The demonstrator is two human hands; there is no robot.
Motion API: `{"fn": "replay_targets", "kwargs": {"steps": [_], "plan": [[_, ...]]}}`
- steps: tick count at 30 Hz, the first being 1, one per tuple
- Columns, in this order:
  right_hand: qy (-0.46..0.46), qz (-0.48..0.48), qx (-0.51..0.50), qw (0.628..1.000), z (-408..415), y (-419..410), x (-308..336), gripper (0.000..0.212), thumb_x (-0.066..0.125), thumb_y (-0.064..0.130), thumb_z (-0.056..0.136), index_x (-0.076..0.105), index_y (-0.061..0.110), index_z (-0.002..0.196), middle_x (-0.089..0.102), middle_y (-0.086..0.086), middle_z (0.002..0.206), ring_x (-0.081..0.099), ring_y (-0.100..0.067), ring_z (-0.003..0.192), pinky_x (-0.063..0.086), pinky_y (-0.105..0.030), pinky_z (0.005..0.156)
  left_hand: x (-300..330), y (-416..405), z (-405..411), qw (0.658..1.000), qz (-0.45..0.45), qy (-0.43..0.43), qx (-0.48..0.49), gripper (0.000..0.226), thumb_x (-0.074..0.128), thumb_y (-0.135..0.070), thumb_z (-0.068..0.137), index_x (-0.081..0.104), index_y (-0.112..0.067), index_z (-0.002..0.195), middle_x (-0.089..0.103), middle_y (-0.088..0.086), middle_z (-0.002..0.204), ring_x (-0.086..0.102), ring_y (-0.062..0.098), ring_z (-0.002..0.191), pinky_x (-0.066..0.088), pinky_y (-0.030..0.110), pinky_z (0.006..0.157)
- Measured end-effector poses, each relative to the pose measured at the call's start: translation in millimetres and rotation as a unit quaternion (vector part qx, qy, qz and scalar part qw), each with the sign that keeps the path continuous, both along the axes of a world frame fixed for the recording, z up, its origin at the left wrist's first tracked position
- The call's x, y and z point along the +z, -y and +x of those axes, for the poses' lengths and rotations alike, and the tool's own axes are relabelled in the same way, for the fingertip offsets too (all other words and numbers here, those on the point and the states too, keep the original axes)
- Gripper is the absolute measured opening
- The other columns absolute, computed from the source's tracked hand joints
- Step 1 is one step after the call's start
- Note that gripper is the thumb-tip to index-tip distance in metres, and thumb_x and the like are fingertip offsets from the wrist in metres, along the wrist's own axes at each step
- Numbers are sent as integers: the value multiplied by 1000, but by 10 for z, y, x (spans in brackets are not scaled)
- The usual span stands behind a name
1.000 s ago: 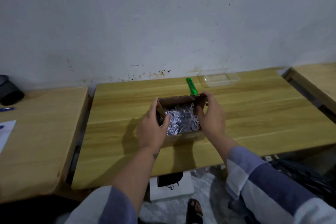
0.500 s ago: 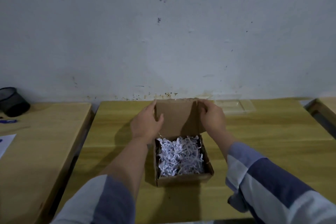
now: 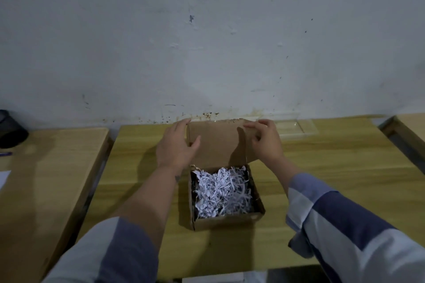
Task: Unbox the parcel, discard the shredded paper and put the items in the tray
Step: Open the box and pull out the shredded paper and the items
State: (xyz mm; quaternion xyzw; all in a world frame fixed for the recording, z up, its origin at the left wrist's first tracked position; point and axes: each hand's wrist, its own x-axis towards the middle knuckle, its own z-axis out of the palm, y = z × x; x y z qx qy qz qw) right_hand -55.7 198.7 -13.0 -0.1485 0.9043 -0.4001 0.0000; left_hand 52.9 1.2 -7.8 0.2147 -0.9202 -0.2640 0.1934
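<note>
A small brown cardboard parcel box [image 3: 227,221] sits open on the wooden table, filled with white shredded paper [image 3: 222,190] that hides whatever lies beneath. Its lid [image 3: 217,142] stands folded back toward the wall. My left hand [image 3: 176,147] grips the lid's left edge and my right hand [image 3: 265,139] pinches its right edge. A clear plastic tray [image 3: 296,127] rests by the wall, just right of my right hand.
The box's table [image 3: 333,167] runs to the wall. A second table [image 3: 46,179] stands at the left with a black mesh cup [image 3: 11,132], a pen and paper. Another table's corner [image 3: 411,126] shows at the far right.
The lid was swung up and back toward the wall, uncovering the shredded paper. Both hands moved from the box's sides to the lid's edges. The green tool has gone out of sight.
</note>
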Motion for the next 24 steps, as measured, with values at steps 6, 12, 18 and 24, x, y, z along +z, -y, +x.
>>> {"fn": "replay_targets", "kwargs": {"steps": [6, 12, 18, 24], "plan": [[-65, 80, -41, 994, 468, -114, 117, 35, 59, 9, 84, 68, 31, 111, 29, -9, 150, 23, -33, 136, 30, -44, 111, 146, -184, 231, 987, -68, -60, -130, 37, 59, -24, 91, 53, -24, 128, 54, -7, 130, 47, 9, 122, 42, 38, 105], [-41, 93, 24, 995, 853, -130, 28, 29, 62, 9, 84, 69, 28, 105, 56, -5, 123, 42, -26, 119, 39, -39, 100, 24, -360, 470, 971, -57, 25, -233, 29, 57, -28, 93, 59, -23, 121, 56, -8, 126, 51, 10, 116, 45, 30, 97], [58, 157, 139, 976, 982, -111, -104, 40, 70, 11, 80, 64, 13, 119, 60, -13, 123, 58, -29, 110, 41, -25, 88, -181, -377, 547, 956, -3, 138, -261, 56, 68, -44, 84, 52, -19, 131, 52, -1, 132, 49, 15, 121, 38, 27, 97], [81, 275, 237, 928, 885, -55, -190, 79, 77, 33, 74, 41, 14, 142, 36, -13, 148, 35, -27, 136, 26, -28, 111, -342, -394, 493, 923, -9, 264, -279, 97, 81, -49, 66, 35, -16, 145, 38, 5, 149, 38, 21, 135, 33, 31, 108]]}}
